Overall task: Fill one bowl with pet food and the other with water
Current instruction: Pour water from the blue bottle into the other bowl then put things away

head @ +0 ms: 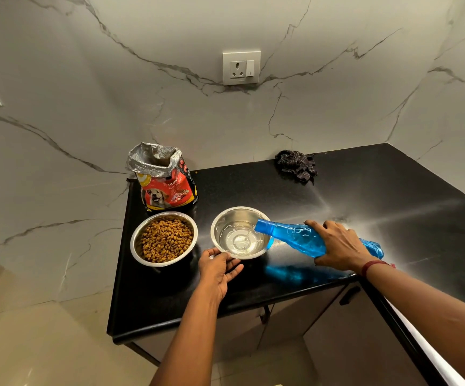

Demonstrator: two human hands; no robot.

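Note:
Two steel bowls stand side by side on the black counter (253, 288). The left bowl (136, 240) is full of brown kibble. The right bowl (235, 214) holds some clear water. My right hand (337, 243) grips a blue plastic bottle (292, 235) tipped on its side, its mouth over the right bowl's rim, and a thin stream of water runs into the bowl. My left hand (217, 267) rests against the near rim of the water bowl, fingers touching it. An open red pet food bag (167, 182) stands upright behind the kibble bowl.
A crumpled dark checked cloth (296, 165) lies at the back of the counter near the wall. A wall socket (241, 67) sits above. The counter's left edge and front edge are close to the bowls; cabinet doors with handles (349, 295) are below.

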